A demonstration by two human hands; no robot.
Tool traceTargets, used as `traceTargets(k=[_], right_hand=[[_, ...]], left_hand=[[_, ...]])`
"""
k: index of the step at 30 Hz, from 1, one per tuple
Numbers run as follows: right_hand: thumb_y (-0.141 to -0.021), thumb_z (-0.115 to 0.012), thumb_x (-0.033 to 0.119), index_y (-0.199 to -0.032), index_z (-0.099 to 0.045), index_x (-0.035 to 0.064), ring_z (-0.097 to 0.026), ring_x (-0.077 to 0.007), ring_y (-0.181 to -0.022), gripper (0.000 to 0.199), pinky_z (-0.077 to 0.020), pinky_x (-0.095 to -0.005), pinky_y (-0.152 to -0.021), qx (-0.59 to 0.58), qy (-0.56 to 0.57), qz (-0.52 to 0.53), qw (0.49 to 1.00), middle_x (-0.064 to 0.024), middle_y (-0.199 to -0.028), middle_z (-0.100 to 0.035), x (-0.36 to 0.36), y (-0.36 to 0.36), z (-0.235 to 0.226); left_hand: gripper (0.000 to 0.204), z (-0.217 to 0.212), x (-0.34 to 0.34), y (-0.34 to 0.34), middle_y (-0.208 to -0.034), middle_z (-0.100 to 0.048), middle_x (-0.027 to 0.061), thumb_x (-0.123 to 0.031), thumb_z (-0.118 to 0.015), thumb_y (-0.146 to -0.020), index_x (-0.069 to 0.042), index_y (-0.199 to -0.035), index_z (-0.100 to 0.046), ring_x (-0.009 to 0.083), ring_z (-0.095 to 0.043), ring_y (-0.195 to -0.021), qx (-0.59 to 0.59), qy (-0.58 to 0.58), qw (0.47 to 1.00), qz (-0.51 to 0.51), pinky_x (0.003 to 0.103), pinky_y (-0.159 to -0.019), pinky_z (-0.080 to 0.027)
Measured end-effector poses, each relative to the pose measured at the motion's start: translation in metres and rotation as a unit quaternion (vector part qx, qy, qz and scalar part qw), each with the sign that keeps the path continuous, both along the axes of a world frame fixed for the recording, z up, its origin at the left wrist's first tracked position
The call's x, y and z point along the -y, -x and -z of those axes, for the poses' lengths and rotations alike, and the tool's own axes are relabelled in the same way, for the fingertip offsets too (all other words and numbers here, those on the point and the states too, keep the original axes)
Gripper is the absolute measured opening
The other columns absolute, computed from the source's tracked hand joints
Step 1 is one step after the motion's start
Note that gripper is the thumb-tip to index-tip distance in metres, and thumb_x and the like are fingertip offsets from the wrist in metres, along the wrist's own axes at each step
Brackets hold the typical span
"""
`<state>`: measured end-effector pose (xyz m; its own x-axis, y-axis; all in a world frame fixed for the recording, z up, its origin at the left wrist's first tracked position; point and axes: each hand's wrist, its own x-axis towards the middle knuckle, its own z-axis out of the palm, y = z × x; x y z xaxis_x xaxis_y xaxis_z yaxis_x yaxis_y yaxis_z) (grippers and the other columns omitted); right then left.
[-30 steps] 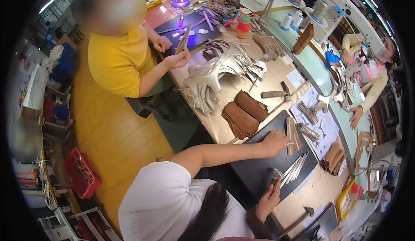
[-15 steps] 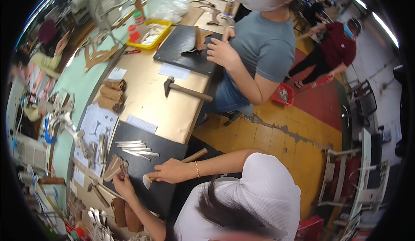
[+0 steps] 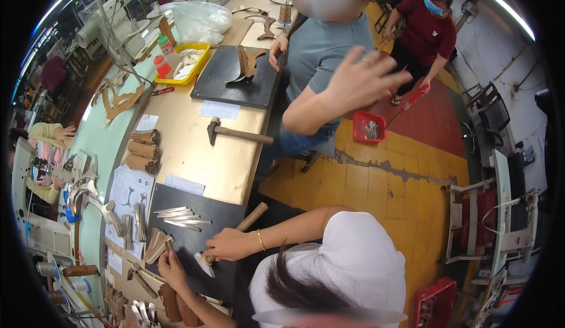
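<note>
1. Up since before: one co-worker's hand (image 3: 359, 80).
2. Right hand (image 3: 229, 247) is closed around one hammer (image 3: 252, 216), near, on the mat (image 3: 226, 222).
3. Left hand (image 3: 169, 264) pinches one leather piece (image 3: 159, 241).
4. A second hammer (image 3: 235, 132) lies farther off.

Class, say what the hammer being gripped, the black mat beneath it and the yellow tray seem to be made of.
Hammer with round handle, in the right hand: the handle looks like pale bare wood, tan and matt; the head glints like polished metal. Black rectangular mat: dull and even, probably rubber or plastic. Yellow rectangular tray: uniform glossy colour, likely plastic.
</note>
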<state>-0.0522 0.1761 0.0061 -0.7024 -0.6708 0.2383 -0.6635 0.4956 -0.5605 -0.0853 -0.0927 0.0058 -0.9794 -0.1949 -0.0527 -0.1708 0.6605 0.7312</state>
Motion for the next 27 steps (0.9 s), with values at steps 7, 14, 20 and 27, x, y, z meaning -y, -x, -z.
traceTargets(k=[7,14,20,27], right_hand=[[-0.088,-0.071,0.030,-0.128,-0.065,0.0185,-0.068,-0.0254,-0.086,0.042,-0.0551,-0.0395,-0.066,0.017,-0.036,-0.003,0.999,-0.0060,-0.096,-0.059,0.000,-0.001,-0.002],[-0.093,-0.066,0.031,-0.131,-0.064,0.0165,-0.070,-0.0284,-0.087,0.041,-0.0566,-0.0419,-0.071,0.093,-0.029,0.020,0.995,-0.0083,-0.096,-0.063,-0.004,0.005,-0.015],[-0.097,-0.062,0.035,-0.136,-0.061,0.0164,-0.068,-0.0327,-0.095,0.044,-0.0554,-0.0458,-0.080,0.200,0.036,0.038,0.978,-0.0109,-0.101,-0.066,-0.008,0.012,-0.022],[-0.093,-0.066,0.040,-0.140,-0.058,0.0191,-0.068,-0.0317,-0.101,0.052,-0.0548,-0.0445,-0.084,0.231,0.028,0.075,0.970,-0.0109,-0.106,-0.069,-0.007,0.008,-0.028]], left_hand=[[0.028,-0.002,-0.009,-0.011,-0.093,-0.070,0.0094,-0.016,-0.062,-0.098,0.008,-0.113,-0.067,0.0149,-0.059,-0.080,-0.081,-0.098,0.992,0.019,0.031,-0.075,-0.050],[0.030,-0.001,-0.007,-0.024,-0.090,-0.067,0.0067,-0.021,-0.062,-0.100,0.007,-0.107,-0.067,0.0136,-0.057,-0.079,-0.007,-0.155,0.987,-0.040,0.030,-0.074,-0.049],[0.032,0.011,-0.005,-0.034,-0.085,-0.065,0.0064,-0.025,-0.062,-0.100,0.006,-0.102,-0.067,0.0149,-0.056,-0.076,-0.021,-0.142,0.989,-0.026,0.030,-0.072,-0.048],[0.028,-0.002,-0.023,-0.042,-0.094,-0.071,0.0178,-0.021,-0.061,-0.097,0.006,-0.101,-0.070,0.0269,-0.064,-0.084,-0.054,-0.067,0.996,-0.005,0.038,-0.082,-0.050]])
